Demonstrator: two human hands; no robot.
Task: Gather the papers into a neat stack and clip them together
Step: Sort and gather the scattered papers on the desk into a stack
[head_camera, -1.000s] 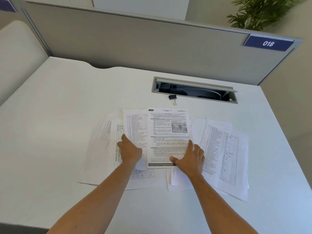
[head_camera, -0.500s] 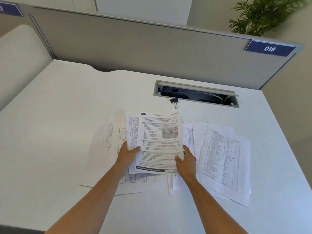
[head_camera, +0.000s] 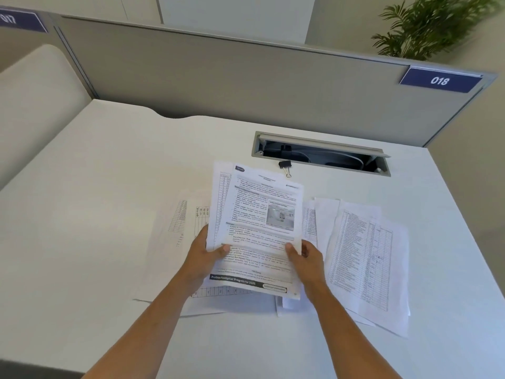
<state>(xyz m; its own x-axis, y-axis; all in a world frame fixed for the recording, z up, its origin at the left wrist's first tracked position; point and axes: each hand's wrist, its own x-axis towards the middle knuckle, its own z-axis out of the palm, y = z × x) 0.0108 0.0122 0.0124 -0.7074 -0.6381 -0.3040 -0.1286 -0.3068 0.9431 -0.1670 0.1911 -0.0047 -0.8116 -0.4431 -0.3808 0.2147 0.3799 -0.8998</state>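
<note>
Person, head-camera view: two forearms entered from the lower edge, both bare to the frame's limit, no sleeve, watch, ring or glove visible; left hand [head_camera: 203,257] and right hand [head_camera: 307,259] were ungloved, with short, unpainted thumbnails, the remaining fingers largely hidden from view.

A single head-worn wide-angle camera looks forward and steeply down over the white rectangular desk [head_camera: 82,214] from the person's near edge. Both bare forearms enter from the bottom of the frame, close to the lens. The view faces the grey fabric partition panel [head_camera: 246,86] at the desk's far side, whose straight lines bow outward near the frame edges.
</note>
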